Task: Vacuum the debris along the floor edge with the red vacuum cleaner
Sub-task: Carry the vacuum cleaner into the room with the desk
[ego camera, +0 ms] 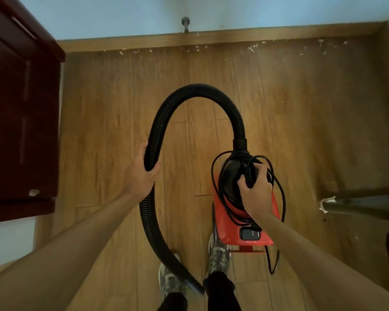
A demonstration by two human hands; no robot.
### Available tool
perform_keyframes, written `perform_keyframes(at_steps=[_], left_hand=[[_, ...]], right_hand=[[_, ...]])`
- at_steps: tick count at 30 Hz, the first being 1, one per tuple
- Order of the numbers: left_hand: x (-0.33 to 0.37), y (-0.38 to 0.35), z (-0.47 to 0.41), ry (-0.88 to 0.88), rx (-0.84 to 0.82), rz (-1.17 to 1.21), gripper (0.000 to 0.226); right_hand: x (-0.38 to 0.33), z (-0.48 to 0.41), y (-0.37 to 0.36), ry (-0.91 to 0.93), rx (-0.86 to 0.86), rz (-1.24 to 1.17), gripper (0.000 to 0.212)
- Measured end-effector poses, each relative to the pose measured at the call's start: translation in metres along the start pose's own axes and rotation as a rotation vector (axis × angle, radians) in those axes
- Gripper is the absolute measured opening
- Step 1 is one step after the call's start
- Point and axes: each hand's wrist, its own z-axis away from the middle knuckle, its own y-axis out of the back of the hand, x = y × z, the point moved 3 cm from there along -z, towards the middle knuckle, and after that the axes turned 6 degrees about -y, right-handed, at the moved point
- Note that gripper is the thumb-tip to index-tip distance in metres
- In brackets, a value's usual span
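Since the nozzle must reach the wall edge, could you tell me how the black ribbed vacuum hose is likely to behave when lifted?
Probably floppy: the black ribbed vacuum hose arcs from the red vacuum cleaner and droops below the left hand gripping it. Its hanging free end will likely swing.

Hose tip (194,285) blurred, cabinet (20,108) cut off left, debris specks (252,49) indistinct

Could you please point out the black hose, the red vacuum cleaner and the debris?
black hose (198,90): head view, top of its arch.
red vacuum cleaner (230,230): head view, red body beside the switch.
debris (251,49): head view, white scraps at the skirting.
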Motion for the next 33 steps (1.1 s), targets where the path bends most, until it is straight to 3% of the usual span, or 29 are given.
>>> perform_keyframes(at_steps=[11, 22, 33], left_hand=[[-0.091, -0.085, -0.028, 0.083, -0.014, -0.013, 0.043], [-0.104, -0.079, -0.077, 0.034, -0.005, -0.111, 0.066], [-0.125, -0.102, -0.078, 0.031, -0.011, -0.024, 0.053]], right_hand=[[0.087, -0.073, -0.048, -0.037, -0.043, 0.042, 0.030], [0.104, -0.096, -0.070, -0.036, -0.069, 0.009, 0.031], [0.116, -0.109, -0.088, -0.057, -0.079, 0.013, 0.033]])
